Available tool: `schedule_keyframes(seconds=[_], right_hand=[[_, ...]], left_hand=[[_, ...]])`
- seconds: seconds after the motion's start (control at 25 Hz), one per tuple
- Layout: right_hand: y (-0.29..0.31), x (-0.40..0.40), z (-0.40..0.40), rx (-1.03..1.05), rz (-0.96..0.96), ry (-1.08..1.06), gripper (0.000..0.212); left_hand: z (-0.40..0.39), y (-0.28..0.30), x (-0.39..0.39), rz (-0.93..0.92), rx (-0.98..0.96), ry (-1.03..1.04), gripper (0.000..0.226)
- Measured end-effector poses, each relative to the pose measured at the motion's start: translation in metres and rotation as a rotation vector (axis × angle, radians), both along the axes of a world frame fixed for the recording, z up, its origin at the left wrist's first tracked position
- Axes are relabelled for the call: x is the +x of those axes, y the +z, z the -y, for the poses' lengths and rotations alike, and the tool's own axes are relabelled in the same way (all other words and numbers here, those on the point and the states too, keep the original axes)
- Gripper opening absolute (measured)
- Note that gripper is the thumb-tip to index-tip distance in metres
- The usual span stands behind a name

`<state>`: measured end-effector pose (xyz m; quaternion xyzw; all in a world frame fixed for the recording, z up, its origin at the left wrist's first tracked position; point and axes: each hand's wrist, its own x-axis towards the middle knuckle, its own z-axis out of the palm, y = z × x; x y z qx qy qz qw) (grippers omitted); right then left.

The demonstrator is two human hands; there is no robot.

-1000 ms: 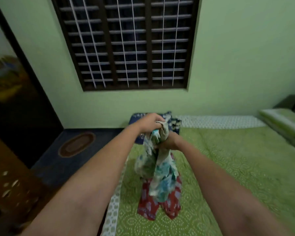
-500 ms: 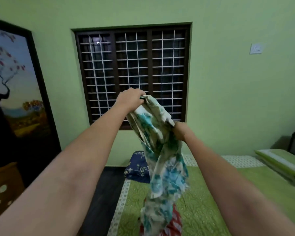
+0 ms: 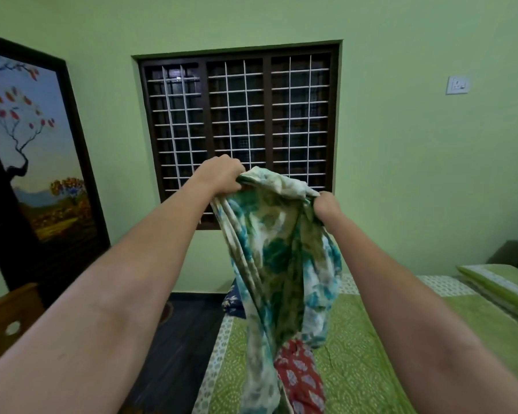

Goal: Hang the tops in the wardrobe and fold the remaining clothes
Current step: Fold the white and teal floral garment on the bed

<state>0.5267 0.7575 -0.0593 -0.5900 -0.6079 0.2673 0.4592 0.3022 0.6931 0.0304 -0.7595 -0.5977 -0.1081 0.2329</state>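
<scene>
Left hand [image 3: 222, 176] and right hand [image 3: 326, 204] grip floral garment [image 3: 277, 258] by top edge, raised over bed [image 3: 356, 354]. Red printed garment [image 3: 301, 377] lies below, unfolded. Nothing visibly hung or folded; task looks early.

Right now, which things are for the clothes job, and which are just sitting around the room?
For the job:
- teal floral garment, held up by left hand and right hand
- red patterned garment on the bed
- dark blue floral cloth at the bed's far end

Just around:
- window
- tree painting
- wall switch
- pillow
</scene>
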Motion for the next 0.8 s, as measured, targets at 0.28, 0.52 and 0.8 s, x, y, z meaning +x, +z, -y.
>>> schedule_keyframes(seconds=[0.28,0.52,0.8], right_hand=[[0.010,-0.063,0.030,-0.131,-0.055,0.518,0.043],[0.026,-0.065,-0.007,-0.010,-0.410,0.159,0.029],[0.057,-0.056,0.010,-0.026,-1.021,0.088,0.014]], left_hand=[[-0.015,-0.020,0.037,0.981,-0.241,-0.300,0.007],[-0.008,-0.140,0.007,1.130,-0.081,-0.134,0.123],[0.003,-0.261,0.058,1.268,-0.280,0.528,0.124]])
